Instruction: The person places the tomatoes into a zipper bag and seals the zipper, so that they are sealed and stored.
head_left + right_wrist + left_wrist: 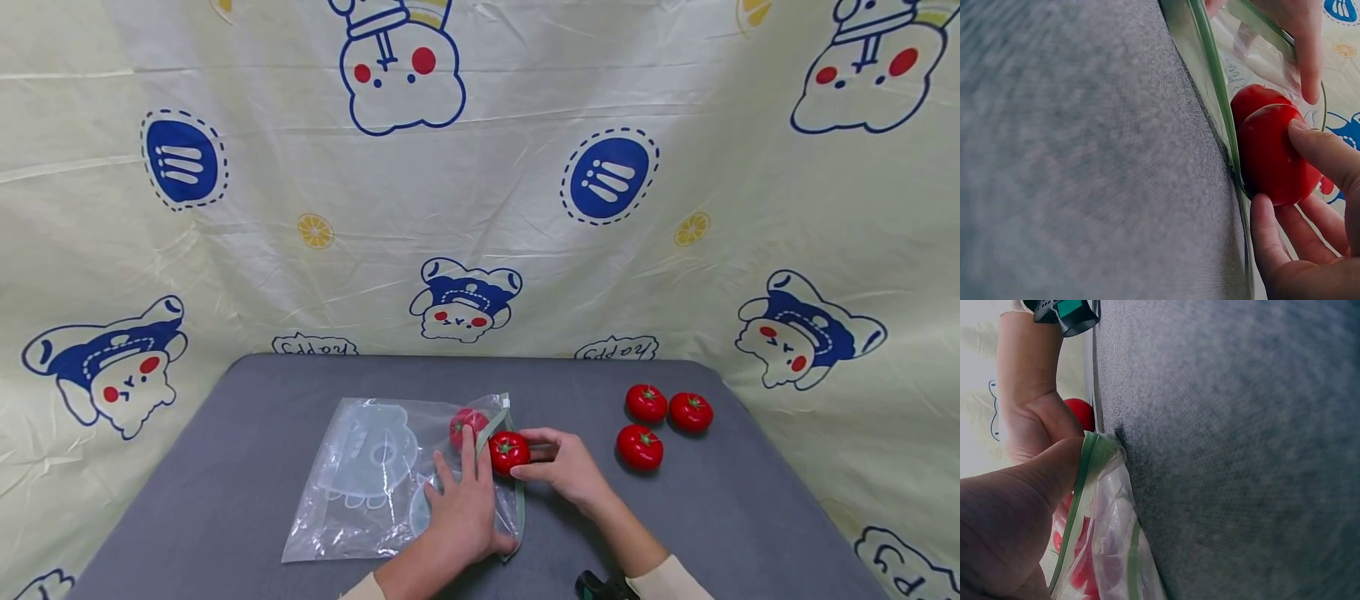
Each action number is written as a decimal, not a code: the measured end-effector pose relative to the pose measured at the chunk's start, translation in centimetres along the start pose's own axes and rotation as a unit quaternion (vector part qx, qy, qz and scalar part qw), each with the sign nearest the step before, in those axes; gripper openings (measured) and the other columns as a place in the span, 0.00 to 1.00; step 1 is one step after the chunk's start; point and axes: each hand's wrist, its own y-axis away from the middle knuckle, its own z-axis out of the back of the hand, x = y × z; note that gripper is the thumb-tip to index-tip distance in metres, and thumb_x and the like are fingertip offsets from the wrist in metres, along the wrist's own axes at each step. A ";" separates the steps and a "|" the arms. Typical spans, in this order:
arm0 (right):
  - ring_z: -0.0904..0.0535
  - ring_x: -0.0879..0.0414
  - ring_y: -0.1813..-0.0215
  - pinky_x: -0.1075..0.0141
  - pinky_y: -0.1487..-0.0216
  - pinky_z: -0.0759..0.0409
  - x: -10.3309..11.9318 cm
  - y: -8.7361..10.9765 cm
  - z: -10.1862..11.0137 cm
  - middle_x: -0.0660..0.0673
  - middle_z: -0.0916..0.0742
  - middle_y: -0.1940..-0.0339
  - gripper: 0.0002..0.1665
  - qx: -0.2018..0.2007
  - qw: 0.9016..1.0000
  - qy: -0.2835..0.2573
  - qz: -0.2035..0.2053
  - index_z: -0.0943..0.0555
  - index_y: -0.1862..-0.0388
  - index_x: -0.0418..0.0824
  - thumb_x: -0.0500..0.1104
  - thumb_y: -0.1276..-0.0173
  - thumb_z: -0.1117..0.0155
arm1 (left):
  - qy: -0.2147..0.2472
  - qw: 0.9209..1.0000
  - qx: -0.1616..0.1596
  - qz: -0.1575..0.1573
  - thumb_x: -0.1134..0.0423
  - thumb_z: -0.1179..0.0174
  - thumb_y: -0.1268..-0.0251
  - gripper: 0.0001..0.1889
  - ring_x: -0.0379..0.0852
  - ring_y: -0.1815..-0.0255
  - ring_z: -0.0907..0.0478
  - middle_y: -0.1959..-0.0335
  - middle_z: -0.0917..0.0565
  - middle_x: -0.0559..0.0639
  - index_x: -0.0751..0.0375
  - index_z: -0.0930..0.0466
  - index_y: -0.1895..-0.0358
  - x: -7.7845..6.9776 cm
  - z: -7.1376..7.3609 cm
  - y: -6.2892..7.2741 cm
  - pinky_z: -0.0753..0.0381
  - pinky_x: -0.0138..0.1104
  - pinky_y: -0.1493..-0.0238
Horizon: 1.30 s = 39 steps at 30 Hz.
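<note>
A clear zip bag [315, 521] with a green-edged mouth lies flat, its mouth facing right. My left hand [461, 512] rests on it with straight, spread fingers, spreading the mouth; the thumb is at the near end of the green strip [1079, 494]. Between thumb and fingers, my right hand [566, 467] holds a red tomato [509, 452] at the mouth. In the right wrist view this tomato [1275, 156] overlaps another tomato [1254, 100] behind it. One tomato [463, 425] shows through the plastic inside the bag, near its far edge.
Three more tomatoes [640, 448] sit grouped on the grey table [247, 467] at the right. A black device [596, 586] is at the right wrist. Behind the table hangs a pale curtain [510, 183] with cartoon prints.
</note>
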 end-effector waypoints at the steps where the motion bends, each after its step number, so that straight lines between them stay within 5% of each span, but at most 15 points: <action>1: 0.13 0.49 0.49 0.57 0.49 0.12 0.0 0.0 -0.1 0.37 0.13 0.42 0.35 -0.001 1.000 -0.001 0.002 0.19 0.37 0.38 0.42 0.44 0.17 | -0.001 1.000 -0.001 -0.001 0.43 0.14 0.68 0.68 0.82 0.20 0.57 0.14 0.63 0.55 0.56 0.47 0.20 0.0 0.0 0.0 0.40 0.77 0.35; 26: 0.12 0.53 0.56 0.61 0.54 0.11 0.4 -1.0 -1.4 0.41 0.10 0.46 0.27 -0.040 0.999 0.023 0.029 0.14 0.45 0.41 0.43 0.44 0.17 | -0.016 0.999 -0.020 -0.020 0.41 0.15 0.69 0.70 0.83 0.21 0.55 0.14 0.60 0.54 0.55 0.49 0.18 -0.2 0.0 0.0 0.38 0.78 0.37; 39: 0.09 0.47 0.54 0.54 0.47 0.12 0.6 -1.0 -1.6 0.38 0.11 0.46 0.25 -0.039 0.998 0.004 0.041 0.14 0.45 0.38 0.40 0.42 0.19 | -0.014 1.000 -0.024 -0.015 0.42 0.15 0.70 0.69 0.82 0.21 0.55 0.14 0.60 0.56 0.57 0.47 0.20 -0.3 -0.2 -0.1 0.38 0.78 0.36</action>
